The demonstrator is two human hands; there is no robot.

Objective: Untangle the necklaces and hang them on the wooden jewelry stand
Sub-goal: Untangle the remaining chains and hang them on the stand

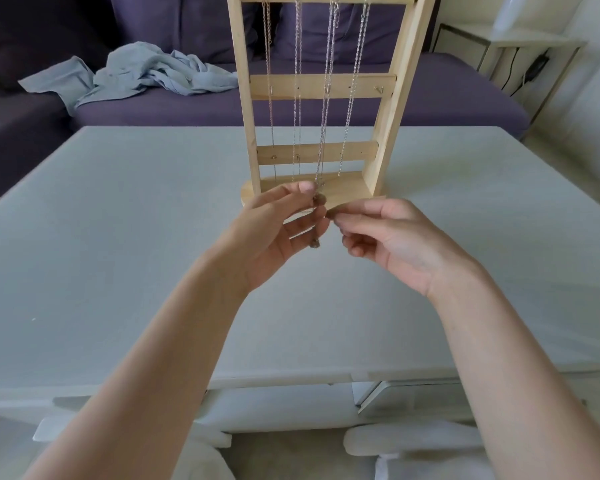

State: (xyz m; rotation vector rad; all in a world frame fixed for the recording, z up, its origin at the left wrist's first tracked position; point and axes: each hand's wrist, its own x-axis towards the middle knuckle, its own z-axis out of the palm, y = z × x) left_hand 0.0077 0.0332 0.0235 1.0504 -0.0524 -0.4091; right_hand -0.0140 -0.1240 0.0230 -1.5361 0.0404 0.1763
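A pale wooden jewelry stand [388, 109] with three crossbars stands upright on the white table [125, 237]. Several silver necklaces [297, 98] hang from its top bar down toward the base. My left hand [278, 230] is just in front of the base and pinches the lower end of one hanging chain [324, 133] between thumb and fingertips; a small tangled bit dangles below the fingers. My right hand [395, 237] is beside it, thumb and forefinger pinched together at the same spot; what they hold is too small to make out.
A purple sofa [291, 105] runs behind the table with a crumpled pale blue cloth [146, 74] on it. A white side table [520, 46] with cables stands at the back right. The table's near edge lies below my forearms.
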